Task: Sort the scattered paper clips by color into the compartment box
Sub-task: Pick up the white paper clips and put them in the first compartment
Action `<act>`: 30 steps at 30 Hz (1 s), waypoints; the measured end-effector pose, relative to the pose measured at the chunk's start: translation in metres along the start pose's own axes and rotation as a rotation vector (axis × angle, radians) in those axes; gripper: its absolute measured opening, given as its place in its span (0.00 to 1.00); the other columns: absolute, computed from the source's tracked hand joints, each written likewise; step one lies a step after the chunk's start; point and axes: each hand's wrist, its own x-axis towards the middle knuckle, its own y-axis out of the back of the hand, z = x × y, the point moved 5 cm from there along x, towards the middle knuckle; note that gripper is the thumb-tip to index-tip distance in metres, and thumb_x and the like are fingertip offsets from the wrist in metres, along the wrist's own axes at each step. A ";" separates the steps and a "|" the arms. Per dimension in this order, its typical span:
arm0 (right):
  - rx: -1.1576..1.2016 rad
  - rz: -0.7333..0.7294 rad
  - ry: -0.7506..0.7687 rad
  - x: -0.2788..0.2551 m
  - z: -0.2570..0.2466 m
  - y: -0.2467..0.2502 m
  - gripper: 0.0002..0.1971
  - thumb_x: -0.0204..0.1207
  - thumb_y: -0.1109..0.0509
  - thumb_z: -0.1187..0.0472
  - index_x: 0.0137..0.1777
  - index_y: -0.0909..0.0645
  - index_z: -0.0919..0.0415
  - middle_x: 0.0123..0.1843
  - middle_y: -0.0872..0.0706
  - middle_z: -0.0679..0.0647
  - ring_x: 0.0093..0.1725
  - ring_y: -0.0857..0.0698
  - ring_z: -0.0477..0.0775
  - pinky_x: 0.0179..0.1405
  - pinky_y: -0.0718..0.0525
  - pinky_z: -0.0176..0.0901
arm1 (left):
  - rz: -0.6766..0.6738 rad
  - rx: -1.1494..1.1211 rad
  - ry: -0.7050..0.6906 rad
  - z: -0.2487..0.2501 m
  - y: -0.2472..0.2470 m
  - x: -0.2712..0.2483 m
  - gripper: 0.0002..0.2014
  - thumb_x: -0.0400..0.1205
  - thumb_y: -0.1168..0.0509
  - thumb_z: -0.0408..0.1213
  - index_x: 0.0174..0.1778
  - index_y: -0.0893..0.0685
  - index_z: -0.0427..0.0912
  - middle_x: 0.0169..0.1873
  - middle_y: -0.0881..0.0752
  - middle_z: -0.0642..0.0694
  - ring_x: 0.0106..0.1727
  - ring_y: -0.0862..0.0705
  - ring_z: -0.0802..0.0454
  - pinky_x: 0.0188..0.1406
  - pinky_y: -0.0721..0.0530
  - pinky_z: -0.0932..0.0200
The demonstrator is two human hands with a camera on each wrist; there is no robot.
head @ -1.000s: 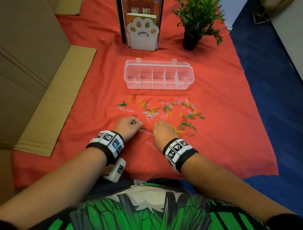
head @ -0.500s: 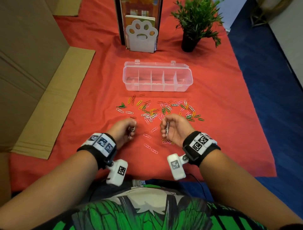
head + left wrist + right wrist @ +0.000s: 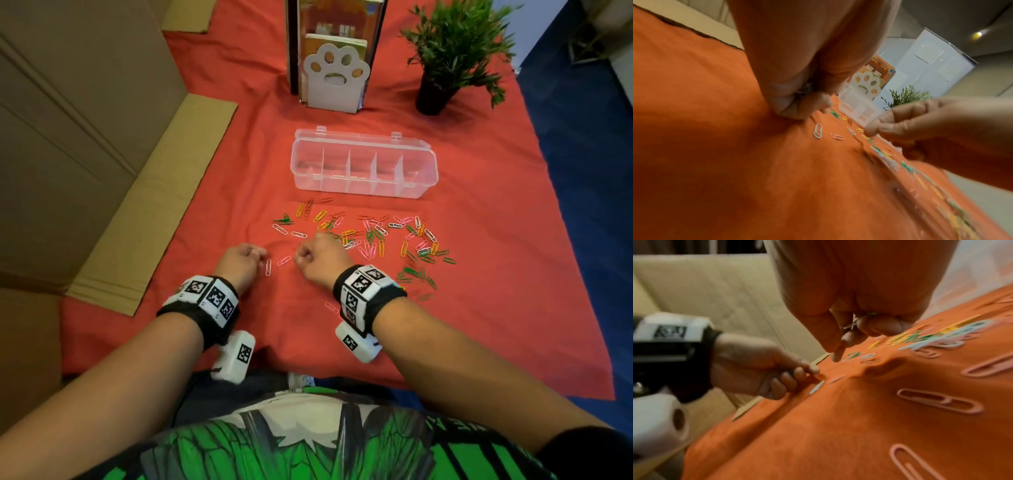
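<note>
Several colored paper clips (image 3: 376, 236) lie scattered on the red cloth in front of the clear compartment box (image 3: 363, 168), whose lid is open. My left hand (image 3: 255, 255) is curled knuckles-up on the cloth and holds a small bunch of clips (image 3: 806, 89) in its palm. A white clip (image 3: 268, 267) and a pink clip (image 3: 283, 261) lie between the hands. My right hand (image 3: 305, 255) is curled too, at the near left edge of the pile, gripping clips (image 3: 854, 322) between thumb and fingers.
A paw-shaped bookend (image 3: 337, 78) with books and a potted plant (image 3: 445, 58) stand behind the box. Flattened cardboard (image 3: 154, 205) borders the cloth on the left. Loose pink clips (image 3: 939, 400) lie near my right wrist. Blue floor (image 3: 582, 205) lies to the right.
Both hands, raised and turned inward half a second ago, have rolled knuckles-up and come down to the cloth. The right hand has moved left toward the pile's near edge.
</note>
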 end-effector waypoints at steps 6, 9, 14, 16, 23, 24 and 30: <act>-0.212 0.110 0.051 0.025 -0.006 -0.004 0.12 0.75 0.37 0.65 0.53 0.16 0.67 0.55 0.21 0.64 0.61 0.23 0.66 0.60 0.24 0.48 | 0.148 0.537 -0.215 0.008 0.003 -0.015 0.11 0.74 0.30 0.44 0.43 0.14 0.39 0.45 0.11 0.37 0.50 0.14 0.39 0.48 0.21 0.53; -0.285 0.146 0.033 0.039 -0.005 0.003 0.11 0.74 0.37 0.67 0.54 0.19 0.67 0.57 0.22 0.63 0.61 0.25 0.67 0.61 0.22 0.53 | 0.108 0.597 -0.252 0.007 -0.004 -0.013 0.08 0.75 0.31 0.40 0.44 0.14 0.39 0.47 0.11 0.38 0.53 0.15 0.39 0.49 0.21 0.54; -0.370 0.056 0.059 0.045 -0.013 -0.001 0.15 0.74 0.40 0.70 0.60 0.24 0.69 0.62 0.24 0.63 0.64 0.26 0.67 0.63 0.22 0.56 | 0.038 0.481 -0.210 0.009 -0.008 -0.010 0.06 0.77 0.37 0.35 0.42 0.17 0.38 0.42 0.13 0.35 0.46 0.16 0.39 0.44 0.23 0.52; -0.335 0.019 0.035 0.047 -0.011 -0.002 0.17 0.73 0.42 0.70 0.61 0.25 0.70 0.62 0.24 0.65 0.64 0.26 0.67 0.65 0.23 0.56 | -0.067 0.125 -0.067 0.010 -0.009 -0.009 0.07 0.79 0.41 0.34 0.36 0.22 0.41 0.31 0.20 0.38 0.31 0.22 0.44 0.31 0.27 0.56; -0.184 0.045 -0.064 0.044 0.017 0.012 0.13 0.76 0.37 0.63 0.56 0.21 0.69 0.58 0.20 0.67 0.60 0.21 0.67 0.60 0.23 0.49 | -0.396 -0.888 0.187 0.031 -0.011 -0.017 0.07 0.64 0.46 0.38 0.28 0.24 0.41 0.22 0.23 0.45 0.19 0.29 0.53 0.22 0.30 0.67; -0.184 0.075 -0.045 0.043 0.018 0.015 0.12 0.76 0.37 0.63 0.55 0.20 0.69 0.57 0.20 0.67 0.60 0.21 0.66 0.60 0.23 0.48 | -0.370 -0.879 0.192 0.033 -0.011 -0.014 0.08 0.68 0.45 0.38 0.30 0.21 0.40 0.22 0.21 0.46 0.20 0.26 0.54 0.22 0.28 0.67; -0.301 0.078 0.086 0.045 -0.007 0.004 0.13 0.75 0.36 0.63 0.58 0.20 0.68 0.59 0.23 0.63 0.64 0.25 0.66 0.64 0.24 0.53 | -0.022 -0.189 -0.046 0.044 -0.010 0.016 0.15 0.79 0.36 0.46 0.28 0.21 0.45 0.21 0.29 0.48 0.19 0.32 0.54 0.20 0.34 0.63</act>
